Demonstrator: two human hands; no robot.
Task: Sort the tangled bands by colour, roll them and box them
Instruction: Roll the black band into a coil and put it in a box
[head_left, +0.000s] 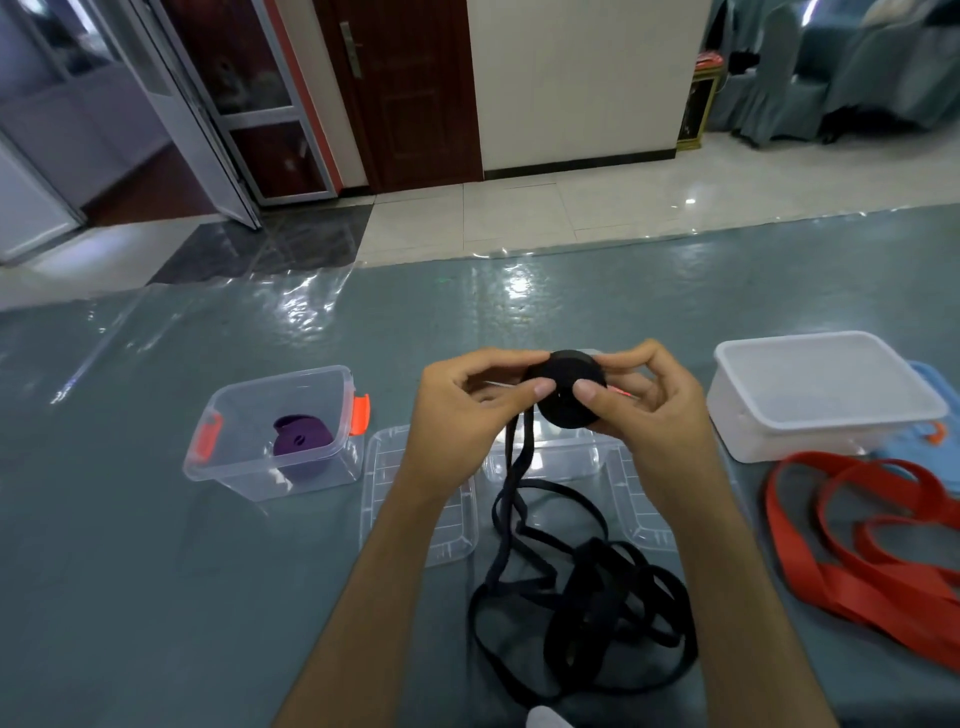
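Black band (582, 597), partly wound into a tight roll (567, 388), is pinched on both sides by the left hand (467, 415) and right hand (644, 410) above the counter's (156, 597) middle; its loose tail hangs down to a tangled heap near the front edge. Toward the left edge, a clear box (280, 431) with orange clips holds a purple roll (302, 447). Red bands (852, 540) lie at the right edge, just before a lidded white box (826, 395).
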